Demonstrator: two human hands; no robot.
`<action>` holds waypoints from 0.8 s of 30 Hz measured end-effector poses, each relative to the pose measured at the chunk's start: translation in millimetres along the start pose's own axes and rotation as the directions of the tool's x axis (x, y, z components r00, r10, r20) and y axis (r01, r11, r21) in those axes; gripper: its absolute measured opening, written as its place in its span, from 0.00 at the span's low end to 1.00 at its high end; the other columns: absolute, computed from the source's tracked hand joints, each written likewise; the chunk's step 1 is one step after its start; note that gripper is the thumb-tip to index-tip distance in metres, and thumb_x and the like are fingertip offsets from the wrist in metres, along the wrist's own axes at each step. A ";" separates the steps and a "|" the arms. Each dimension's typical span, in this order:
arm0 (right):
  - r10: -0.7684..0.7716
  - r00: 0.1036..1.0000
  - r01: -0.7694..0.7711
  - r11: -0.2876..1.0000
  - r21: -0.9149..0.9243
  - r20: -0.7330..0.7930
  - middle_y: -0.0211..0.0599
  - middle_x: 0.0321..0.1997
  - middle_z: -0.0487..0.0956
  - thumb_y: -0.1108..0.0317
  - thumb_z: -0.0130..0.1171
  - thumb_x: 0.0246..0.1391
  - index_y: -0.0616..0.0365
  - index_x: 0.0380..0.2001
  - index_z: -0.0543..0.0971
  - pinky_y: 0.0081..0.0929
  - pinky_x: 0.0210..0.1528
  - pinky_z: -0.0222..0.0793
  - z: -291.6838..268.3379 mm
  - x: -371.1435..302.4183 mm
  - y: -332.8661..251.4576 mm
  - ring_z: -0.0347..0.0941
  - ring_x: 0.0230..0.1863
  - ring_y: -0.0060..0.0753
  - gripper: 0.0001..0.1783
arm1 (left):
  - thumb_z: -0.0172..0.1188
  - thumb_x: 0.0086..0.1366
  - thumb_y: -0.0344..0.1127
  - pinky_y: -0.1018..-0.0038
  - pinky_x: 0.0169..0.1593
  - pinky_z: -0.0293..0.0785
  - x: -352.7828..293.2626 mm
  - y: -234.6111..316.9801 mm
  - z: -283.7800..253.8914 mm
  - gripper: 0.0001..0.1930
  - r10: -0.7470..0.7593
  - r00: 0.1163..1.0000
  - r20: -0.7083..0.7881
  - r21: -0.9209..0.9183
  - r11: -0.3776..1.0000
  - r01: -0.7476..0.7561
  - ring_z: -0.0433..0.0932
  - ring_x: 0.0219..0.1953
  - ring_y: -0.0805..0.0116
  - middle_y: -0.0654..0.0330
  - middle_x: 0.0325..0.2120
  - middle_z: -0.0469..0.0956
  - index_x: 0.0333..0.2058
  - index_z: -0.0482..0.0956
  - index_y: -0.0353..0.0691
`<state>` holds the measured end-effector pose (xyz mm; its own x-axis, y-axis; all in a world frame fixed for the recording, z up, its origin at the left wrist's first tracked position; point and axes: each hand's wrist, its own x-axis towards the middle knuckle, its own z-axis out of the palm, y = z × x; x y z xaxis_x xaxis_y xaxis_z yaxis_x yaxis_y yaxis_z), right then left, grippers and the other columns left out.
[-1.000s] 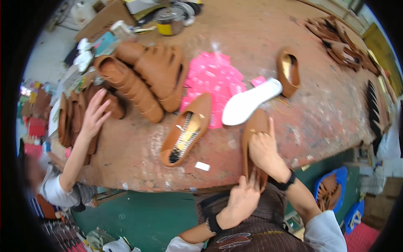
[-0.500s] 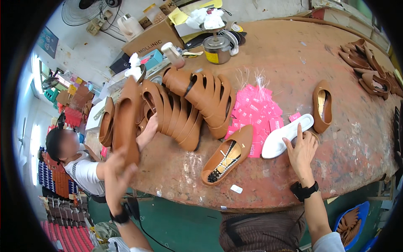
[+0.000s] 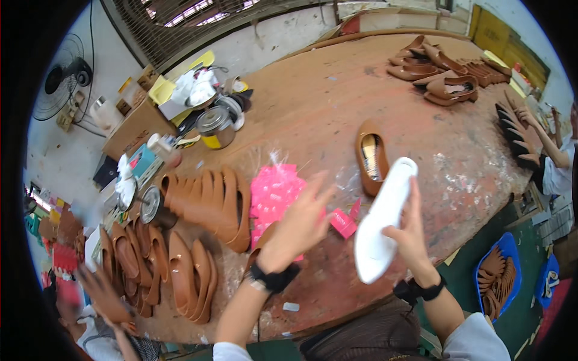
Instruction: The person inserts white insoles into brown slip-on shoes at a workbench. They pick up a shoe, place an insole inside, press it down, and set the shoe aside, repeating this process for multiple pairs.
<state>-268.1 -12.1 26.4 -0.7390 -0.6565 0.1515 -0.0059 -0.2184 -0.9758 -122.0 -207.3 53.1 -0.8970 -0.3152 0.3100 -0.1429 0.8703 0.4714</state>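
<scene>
White plastic shoe last point(image 3: 383, 219), long and sole-shaped, sits in the grip of the right hand point(image 3: 411, 231), whose fingers close around its near end while it tilts up and away above the near edge of the surface point(image 3: 337, 102). The left hand point(image 3: 299, 224), blurred, hovers just left of it with fingers spread wide and holding nothing, over a pink plastic bag point(image 3: 274, 195) and a small pink packet point(image 3: 344, 221). Just beyond the last lies a single brown shoe point(image 3: 370, 156). Further left stands a row of brown shoes point(image 3: 211, 201), with more brown shoes point(image 3: 156, 271) nearer the left edge. A metal tin point(image 3: 215, 127) stands at the far left. Finished brown shoes point(image 3: 442, 69) lie at the far right.
</scene>
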 end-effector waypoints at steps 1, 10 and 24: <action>0.125 0.992 -0.122 0.988 0.098 -0.017 0.53 0.58 0.74 0.89 0.51 0.34 0.46 0.75 0.30 0.34 0.53 0.76 -10.3 -8.4 -29.7 0.77 0.52 0.42 0.66 | 0.66 0.60 0.38 0.60 0.69 0.60 21.0 3.2 27.9 0.28 0.119 0.993 -0.007 -0.022 0.993 -0.119 0.57 0.69 0.43 0.38 0.64 0.63 0.57 0.74 0.33; 0.364 0.922 -0.251 0.820 0.515 -0.130 0.64 0.63 0.69 0.82 0.45 0.27 0.69 0.68 0.54 0.44 0.62 0.73 -133.3 -56.3 -41.5 0.72 0.61 0.55 0.53 | 0.69 0.54 0.41 0.61 0.45 0.75 101.7 28.4 124.5 0.12 -0.054 0.993 -0.108 0.058 0.996 0.060 0.76 0.41 0.53 0.54 0.31 0.80 0.32 0.83 0.39; 0.300 0.822 -0.560 0.581 0.591 0.483 0.54 0.65 0.69 0.62 0.44 0.69 0.67 0.65 0.58 0.41 0.60 0.76 -49.9 73.3 9.4 0.70 0.63 0.54 0.28 | 0.76 0.43 0.30 0.64 0.41 0.74 -222.6 122.7 1.1 0.12 -0.360 0.919 0.159 0.011 0.932 0.363 0.76 0.39 0.55 0.57 0.27 0.77 0.27 0.84 0.38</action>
<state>-356.0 -26.3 20.4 -0.2841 -0.9543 -0.0926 0.8084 -0.1865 -0.5583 59.6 -30.0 41.0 -0.8397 -0.5428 -0.0158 -0.4632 0.7008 0.5425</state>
